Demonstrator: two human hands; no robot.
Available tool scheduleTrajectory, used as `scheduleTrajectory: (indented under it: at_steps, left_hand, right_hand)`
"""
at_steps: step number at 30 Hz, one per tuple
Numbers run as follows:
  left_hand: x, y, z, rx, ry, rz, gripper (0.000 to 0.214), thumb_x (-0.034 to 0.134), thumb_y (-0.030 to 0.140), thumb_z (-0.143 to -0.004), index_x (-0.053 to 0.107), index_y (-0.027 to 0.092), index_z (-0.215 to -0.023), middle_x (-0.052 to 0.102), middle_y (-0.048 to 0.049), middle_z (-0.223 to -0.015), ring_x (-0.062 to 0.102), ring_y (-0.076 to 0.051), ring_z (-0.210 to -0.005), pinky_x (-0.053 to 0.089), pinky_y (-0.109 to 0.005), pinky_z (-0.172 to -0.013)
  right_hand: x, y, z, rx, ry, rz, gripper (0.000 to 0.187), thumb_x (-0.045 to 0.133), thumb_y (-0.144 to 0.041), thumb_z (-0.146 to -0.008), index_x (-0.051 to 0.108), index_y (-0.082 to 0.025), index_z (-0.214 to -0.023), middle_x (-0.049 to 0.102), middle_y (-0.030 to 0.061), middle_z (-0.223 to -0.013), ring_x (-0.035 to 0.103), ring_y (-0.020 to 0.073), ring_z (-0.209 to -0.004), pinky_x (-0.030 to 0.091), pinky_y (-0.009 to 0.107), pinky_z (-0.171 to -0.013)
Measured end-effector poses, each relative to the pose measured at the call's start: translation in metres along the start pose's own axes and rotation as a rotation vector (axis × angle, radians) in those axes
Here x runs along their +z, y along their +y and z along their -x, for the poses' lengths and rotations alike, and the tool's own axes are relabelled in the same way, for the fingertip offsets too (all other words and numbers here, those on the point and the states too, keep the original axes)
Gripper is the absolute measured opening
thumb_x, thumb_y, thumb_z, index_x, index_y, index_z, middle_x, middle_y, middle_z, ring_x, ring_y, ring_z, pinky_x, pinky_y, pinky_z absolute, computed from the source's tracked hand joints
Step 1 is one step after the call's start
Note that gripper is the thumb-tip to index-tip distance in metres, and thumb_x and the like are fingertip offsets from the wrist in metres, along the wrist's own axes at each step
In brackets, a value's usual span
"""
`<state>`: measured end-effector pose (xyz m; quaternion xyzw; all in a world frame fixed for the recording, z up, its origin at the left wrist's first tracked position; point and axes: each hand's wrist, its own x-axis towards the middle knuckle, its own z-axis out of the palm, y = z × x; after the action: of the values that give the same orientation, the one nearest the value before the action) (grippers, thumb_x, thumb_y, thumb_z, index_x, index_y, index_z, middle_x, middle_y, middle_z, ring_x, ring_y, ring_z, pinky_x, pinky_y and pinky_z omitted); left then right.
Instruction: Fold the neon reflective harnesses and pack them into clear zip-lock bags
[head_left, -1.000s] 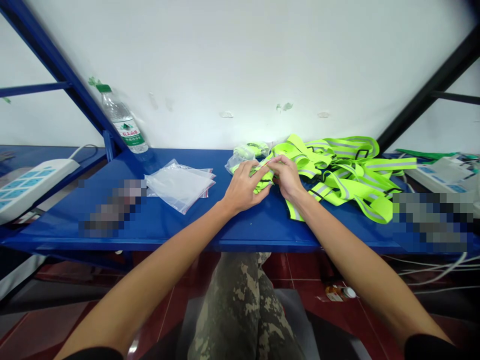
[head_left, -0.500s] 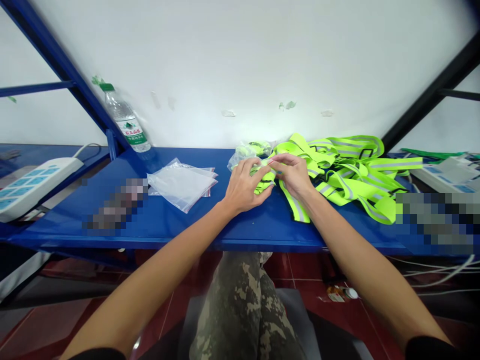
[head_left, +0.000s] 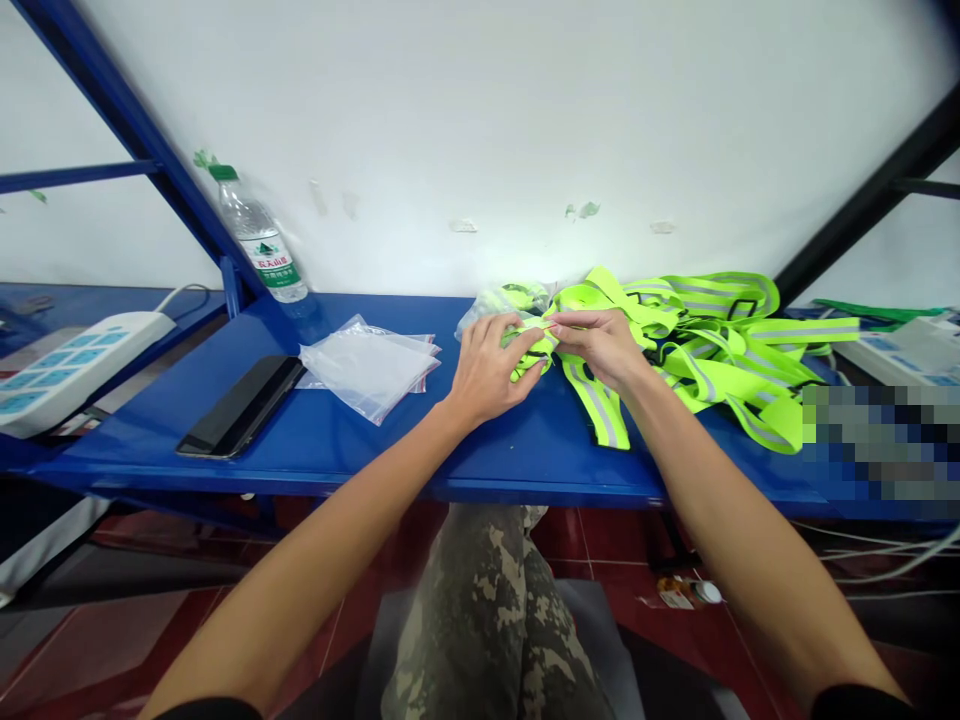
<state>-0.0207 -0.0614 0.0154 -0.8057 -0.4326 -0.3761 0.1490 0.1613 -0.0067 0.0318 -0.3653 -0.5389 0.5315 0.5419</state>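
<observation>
Over a flat blue counter (head_left: 517, 465), the left hand (head_left: 486, 372) grips a bundled neon-yellow fabric strap (head_left: 548, 346). The right hand (head_left: 606, 347) pinches it.

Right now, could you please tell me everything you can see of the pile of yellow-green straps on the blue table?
The pile of yellow-green straps looks like flat fabric webbing with silver-grey lengthwise stripes and some black fittings. It lies loose and tangled on the blue table, with curling loops and one end stretching out to the right. It spreads mostly to the right of the right hand, whose forearm overlaps it in view; whether they touch is unclear.
</observation>
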Motion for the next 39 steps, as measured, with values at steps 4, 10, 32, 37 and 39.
scheduleTrajectory:
  at_steps: [4,10,32,37,39]
  left_hand:
    - [-0.002,0.001,-0.001,-0.004,-0.021,0.018,0.032,0.055,0.036,-0.094,0.064,0.024,-0.122,0.059,-0.0101,-0.122,0.050,-0.028,-0.117,0.037,-0.045,-0.101]
    - [0.001,0.000,-0.003,-0.104,0.040,0.017,0.029,0.055,0.025,-0.090,0.059,0.021,-0.119,0.059,-0.0105,-0.123,0.050,-0.028,-0.117,0.039,-0.042,-0.100]
    - [0.015,-0.029,-0.011,-0.355,0.037,-0.037,0.040,0.063,0.018,-0.083,0.058,0.019,-0.122,0.062,-0.0096,-0.108,0.062,-0.025,-0.092,0.050,-0.034,-0.078]
    - [0.010,-0.021,-0.007,-0.313,-0.012,0.065,0.056,0.065,0.018,-0.076,0.054,0.019,-0.131,0.057,-0.0109,-0.116,0.059,-0.026,-0.106,0.051,-0.038,-0.093]
    - [0.009,-0.017,-0.005,-0.312,0.004,0.153,0.059,0.068,0.024,-0.077,0.053,0.019,-0.133,0.054,-0.0115,-0.121,0.056,-0.027,-0.113,0.049,-0.041,-0.101]
  right_hand:
    - [-0.013,-0.001,-0.003,0.024,-0.094,0.060,0.035,0.093,-0.033,-0.052,0.081,-0.018,-0.081,0.074,0.0039,-0.078,0.068,0.0181,-0.075,0.062,0.043,-0.080]
    - [-0.004,-0.005,0.002,0.011,-0.113,-0.046,0.037,0.094,-0.033,-0.053,0.079,-0.021,-0.084,0.067,-0.0005,-0.075,0.066,0.0154,-0.075,0.063,0.041,-0.078]
    - [0.037,0.013,0.024,-0.349,0.051,0.364,0.015,0.063,-0.020,-0.072,0.070,-0.019,-0.085,0.059,-0.0019,-0.065,0.058,0.0142,-0.062,0.051,0.032,-0.065]
    - [0.033,0.020,0.015,-0.232,0.103,0.203,0.017,0.066,-0.026,-0.074,0.065,-0.020,-0.090,0.059,-0.0047,-0.062,0.063,0.0140,-0.057,0.054,0.029,-0.062]
    - [0.030,0.024,0.010,-0.208,0.123,0.164,0.019,0.067,-0.029,-0.077,0.064,-0.020,-0.093,0.062,-0.0041,-0.066,0.063,0.0131,-0.056,0.055,0.029,-0.061]
